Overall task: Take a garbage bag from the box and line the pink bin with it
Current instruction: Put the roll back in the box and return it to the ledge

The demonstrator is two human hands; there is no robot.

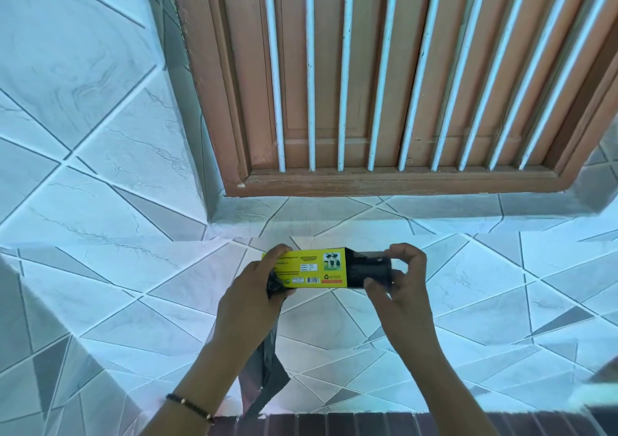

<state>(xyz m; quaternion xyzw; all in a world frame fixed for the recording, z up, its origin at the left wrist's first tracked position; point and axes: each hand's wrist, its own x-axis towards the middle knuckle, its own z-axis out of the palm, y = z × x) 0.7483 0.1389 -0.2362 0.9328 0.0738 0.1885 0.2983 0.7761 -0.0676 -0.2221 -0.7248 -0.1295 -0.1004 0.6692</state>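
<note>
One head-worn wide-angle camera looks forward and down from close above the hands. It faces a tiled wall (pixel 100 107) and a brown barred window (pixel 384 77), lines bowed by the lens.

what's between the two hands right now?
Head view: the yellow box, held level. Left hand grips one end, along with a hanging grey bag; right hand pinches the open end's black flap.

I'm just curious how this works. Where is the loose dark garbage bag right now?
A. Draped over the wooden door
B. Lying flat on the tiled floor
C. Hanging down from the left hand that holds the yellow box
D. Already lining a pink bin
C: the garbage bag hangs below the left hand, which also grips the yellow box; no bin is in view.
</note>
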